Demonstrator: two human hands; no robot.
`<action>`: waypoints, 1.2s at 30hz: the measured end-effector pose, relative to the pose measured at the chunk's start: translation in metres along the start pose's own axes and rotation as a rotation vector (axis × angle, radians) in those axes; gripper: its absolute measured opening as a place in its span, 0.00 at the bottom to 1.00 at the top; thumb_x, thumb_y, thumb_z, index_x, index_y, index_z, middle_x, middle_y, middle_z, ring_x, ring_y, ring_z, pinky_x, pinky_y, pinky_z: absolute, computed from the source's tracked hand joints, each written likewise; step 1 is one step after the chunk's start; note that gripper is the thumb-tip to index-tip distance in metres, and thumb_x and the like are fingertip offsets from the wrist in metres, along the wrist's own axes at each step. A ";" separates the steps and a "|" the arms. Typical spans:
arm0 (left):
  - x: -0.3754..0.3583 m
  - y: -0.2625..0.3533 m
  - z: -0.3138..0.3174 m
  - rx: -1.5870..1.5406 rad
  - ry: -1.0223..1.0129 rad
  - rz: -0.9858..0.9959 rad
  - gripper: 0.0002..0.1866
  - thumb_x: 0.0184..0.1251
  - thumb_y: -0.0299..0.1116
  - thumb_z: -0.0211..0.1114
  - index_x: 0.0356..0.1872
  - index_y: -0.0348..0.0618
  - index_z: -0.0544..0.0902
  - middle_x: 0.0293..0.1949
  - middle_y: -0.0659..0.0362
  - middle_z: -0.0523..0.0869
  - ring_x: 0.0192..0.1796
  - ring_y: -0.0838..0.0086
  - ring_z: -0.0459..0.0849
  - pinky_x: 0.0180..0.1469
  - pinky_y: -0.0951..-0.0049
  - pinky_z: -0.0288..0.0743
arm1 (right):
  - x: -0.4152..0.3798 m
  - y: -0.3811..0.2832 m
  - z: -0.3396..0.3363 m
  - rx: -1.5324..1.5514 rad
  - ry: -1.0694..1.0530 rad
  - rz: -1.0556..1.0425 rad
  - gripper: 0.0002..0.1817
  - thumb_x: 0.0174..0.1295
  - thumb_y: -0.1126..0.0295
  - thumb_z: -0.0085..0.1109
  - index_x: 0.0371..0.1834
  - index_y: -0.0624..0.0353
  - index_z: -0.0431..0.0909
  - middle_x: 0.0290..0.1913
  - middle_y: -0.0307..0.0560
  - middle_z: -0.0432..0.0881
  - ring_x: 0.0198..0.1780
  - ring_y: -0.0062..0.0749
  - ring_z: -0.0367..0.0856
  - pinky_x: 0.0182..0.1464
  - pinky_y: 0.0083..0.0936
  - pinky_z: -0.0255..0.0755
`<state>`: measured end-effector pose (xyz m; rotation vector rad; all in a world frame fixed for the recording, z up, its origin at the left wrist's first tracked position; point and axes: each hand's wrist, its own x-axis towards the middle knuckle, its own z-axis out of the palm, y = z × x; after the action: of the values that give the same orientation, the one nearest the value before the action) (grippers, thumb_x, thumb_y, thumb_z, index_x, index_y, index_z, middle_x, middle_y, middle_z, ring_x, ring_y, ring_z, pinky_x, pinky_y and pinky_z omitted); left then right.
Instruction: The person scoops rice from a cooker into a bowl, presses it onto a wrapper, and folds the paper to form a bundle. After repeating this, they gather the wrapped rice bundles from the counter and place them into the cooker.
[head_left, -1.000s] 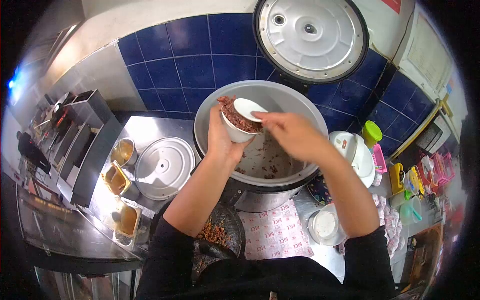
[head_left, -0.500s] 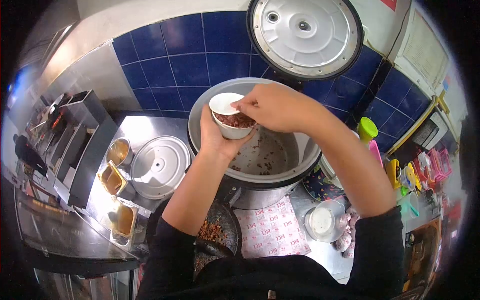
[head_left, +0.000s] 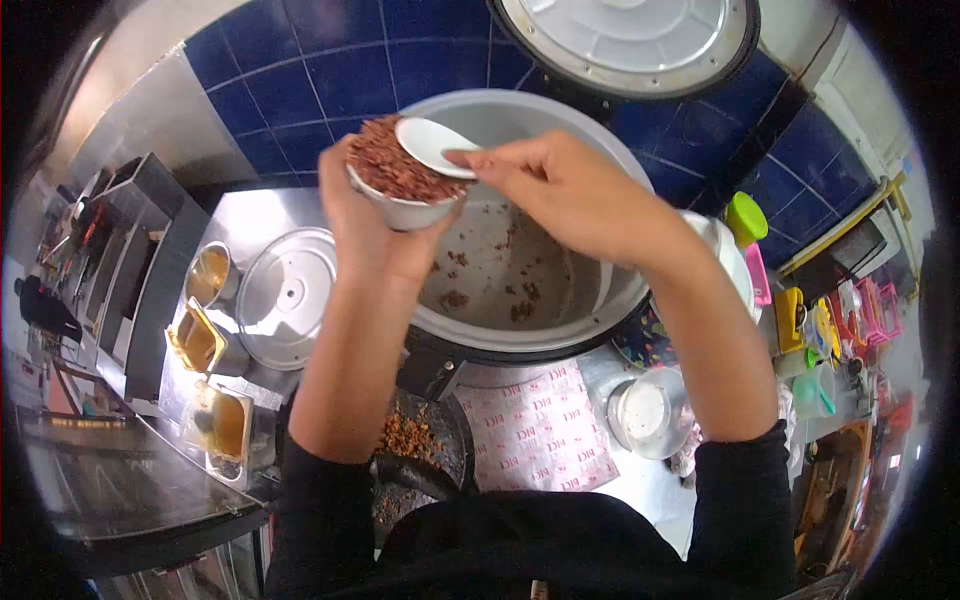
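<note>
My left hand point(head_left: 375, 230) is wrapped round a white bowl point(head_left: 408, 213) heaped with reddish-brown rice point(head_left: 385, 165). In my right hand point(head_left: 555, 190) is a white oval scoop point(head_left: 435, 146), pinched at its near end and resting against the right side of the heap. Both hands are above a large round cooker pot point(head_left: 520, 335). Scattered grains point(head_left: 522, 300) lie on the pot's bottom. The cooker's raised lid point(head_left: 640, 40) is behind the pot.
To the left are a round metal lid point(head_left: 290, 292) and metal containers point(head_left: 225, 425) of sauce. Nearer me are a stone mortar point(head_left: 462, 440) with chopped food, printed paper point(head_left: 540, 430) and a clear bowl point(head_left: 675, 410). A green cup point(head_left: 746, 218) stands at the right.
My left hand has moved the bowl left and up in view, and more of the rice heap shows. The scoop has shifted slightly left. The camera view has also shifted.
</note>
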<state>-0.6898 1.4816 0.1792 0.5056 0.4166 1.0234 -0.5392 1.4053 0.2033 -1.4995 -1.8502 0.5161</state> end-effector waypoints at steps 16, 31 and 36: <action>-0.022 0.010 -0.030 -0.192 -0.222 0.313 0.23 0.71 0.37 0.46 0.62 0.36 0.65 0.65 0.42 0.64 0.68 0.47 0.60 0.69 0.33 0.49 | 0.121 0.165 0.122 -1.034 -0.978 0.297 0.18 0.49 0.64 0.64 0.46 0.54 0.83 0.48 0.51 0.82 0.47 0.47 0.80 0.47 0.41 0.74; -0.029 0.008 -0.029 -0.187 -0.300 0.307 0.22 0.71 0.33 0.45 0.62 0.33 0.65 0.64 0.41 0.66 0.67 0.49 0.62 0.69 0.34 0.51 | 0.093 0.125 0.096 -0.251 -0.703 0.152 0.18 0.61 0.63 0.57 0.46 0.67 0.79 0.34 0.59 0.83 0.37 0.45 0.82 0.41 0.36 0.74; -0.019 0.013 -0.030 -0.262 -0.271 0.247 0.22 0.69 0.37 0.49 0.60 0.35 0.68 0.62 0.42 0.70 0.65 0.49 0.66 0.68 0.35 0.54 | 0.083 0.116 0.060 0.094 -0.601 -0.027 0.16 0.59 0.68 0.57 0.48 0.65 0.79 0.36 0.58 0.83 0.36 0.47 0.82 0.41 0.35 0.73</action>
<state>-0.7244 1.4761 0.1637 0.4576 -0.0237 1.2081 -0.5108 1.5210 0.1052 -1.3427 -2.2449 1.1188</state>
